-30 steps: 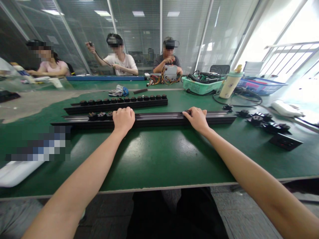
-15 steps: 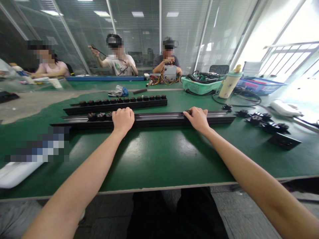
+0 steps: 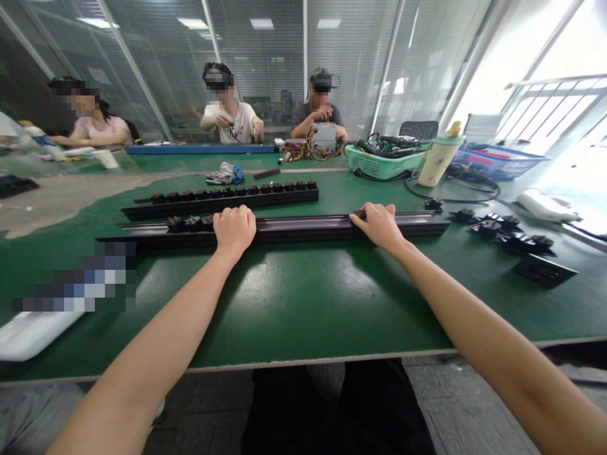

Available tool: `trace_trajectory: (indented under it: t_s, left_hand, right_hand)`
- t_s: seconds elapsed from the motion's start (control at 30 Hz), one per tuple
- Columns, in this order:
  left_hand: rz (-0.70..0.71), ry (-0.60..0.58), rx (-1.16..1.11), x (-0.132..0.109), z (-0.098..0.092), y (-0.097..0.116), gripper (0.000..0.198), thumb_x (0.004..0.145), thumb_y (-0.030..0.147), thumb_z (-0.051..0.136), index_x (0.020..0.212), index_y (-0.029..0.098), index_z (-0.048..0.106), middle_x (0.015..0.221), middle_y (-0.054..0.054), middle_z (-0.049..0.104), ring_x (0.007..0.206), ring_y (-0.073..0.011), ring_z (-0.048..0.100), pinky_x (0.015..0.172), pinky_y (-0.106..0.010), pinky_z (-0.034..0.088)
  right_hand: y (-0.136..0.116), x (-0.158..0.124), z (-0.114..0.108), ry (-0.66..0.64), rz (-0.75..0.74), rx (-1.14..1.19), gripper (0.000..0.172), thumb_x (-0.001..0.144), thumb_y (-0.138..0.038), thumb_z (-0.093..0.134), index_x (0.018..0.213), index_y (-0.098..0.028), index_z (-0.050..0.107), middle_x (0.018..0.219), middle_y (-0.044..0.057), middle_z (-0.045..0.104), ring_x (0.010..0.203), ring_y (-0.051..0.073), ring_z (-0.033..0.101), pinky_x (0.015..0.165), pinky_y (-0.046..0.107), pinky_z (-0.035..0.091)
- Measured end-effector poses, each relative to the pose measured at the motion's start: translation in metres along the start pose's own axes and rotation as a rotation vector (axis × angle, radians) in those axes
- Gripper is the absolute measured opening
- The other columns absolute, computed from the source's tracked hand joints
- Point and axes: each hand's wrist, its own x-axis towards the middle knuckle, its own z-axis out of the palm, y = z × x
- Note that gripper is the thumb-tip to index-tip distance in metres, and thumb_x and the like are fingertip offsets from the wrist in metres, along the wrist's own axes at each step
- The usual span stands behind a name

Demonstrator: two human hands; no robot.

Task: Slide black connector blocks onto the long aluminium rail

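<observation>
A long black rail (image 3: 303, 227) lies across the green table (image 3: 294, 303) in front of me, with three black socket modules (image 3: 190, 222) seated at its left end. My left hand (image 3: 234, 229) is closed in a fist over the rail, just right of those modules. My right hand (image 3: 379, 224) rests on the rail further right, fingers curled over a small black piece; what it pinches is mostly hidden. A second black rail (image 3: 222, 196), filled with several modules, lies parallel behind.
Loose black modules (image 3: 502, 230) lie at the right. A green basket of cables (image 3: 382, 161), a cup (image 3: 439, 161) and a black cable loop sit at the back right. Three people work at the far side. A white object (image 3: 33, 332) lies near left.
My hands and the rail have hardly moved. The person at the back centre has lowered the raised arm and cable.
</observation>
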Motion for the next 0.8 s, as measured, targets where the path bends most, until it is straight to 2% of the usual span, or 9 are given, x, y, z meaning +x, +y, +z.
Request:
trace_trajectory:
  t_s: [0.37,0.57,0.8]
  left_hand:
    - [-0.011,-0.012,-0.038,0.0003,0.0036,-0.0029,0.049,0.100,0.031,0.023,0.105,0.015,0.070,0.105,-0.021,0.073,0.105,-0.0358,0.061,0.089,-0.047,0.035]
    - [0.003,0.006,-0.034,0.0004,0.0058,-0.0049,0.049,0.100,0.031,0.023,0.103,0.016,0.070,0.103,-0.021,0.074,0.104,-0.0358,0.061,0.088,-0.047,0.036]
    - [-0.001,0.023,-0.029,-0.0006,0.0048,-0.0029,0.052,0.100,0.032,0.021,0.103,0.015,0.070,0.104,-0.022,0.073,0.104,-0.0363,0.060,0.088,-0.047,0.036]
  right_hand:
    - [0.0006,-0.0003,-0.0007,-0.034,-0.030,-0.019,0.033,0.103,-0.044,0.042,0.096,-0.017,0.059,0.092,0.014,0.069,0.092,0.030,0.060,0.092,0.043,0.033]
    - [0.0005,-0.0009,-0.0067,-0.043,-0.142,-0.103,0.034,0.104,-0.043,0.040,0.095,-0.016,0.059,0.093,0.016,0.069,0.095,0.031,0.059,0.093,0.044,0.032]
    - [0.0000,-0.0049,-0.0037,-0.004,-0.081,-0.061,0.035,0.105,-0.044,0.038,0.095,-0.018,0.059,0.093,0.015,0.068,0.095,0.031,0.059,0.095,0.045,0.033]
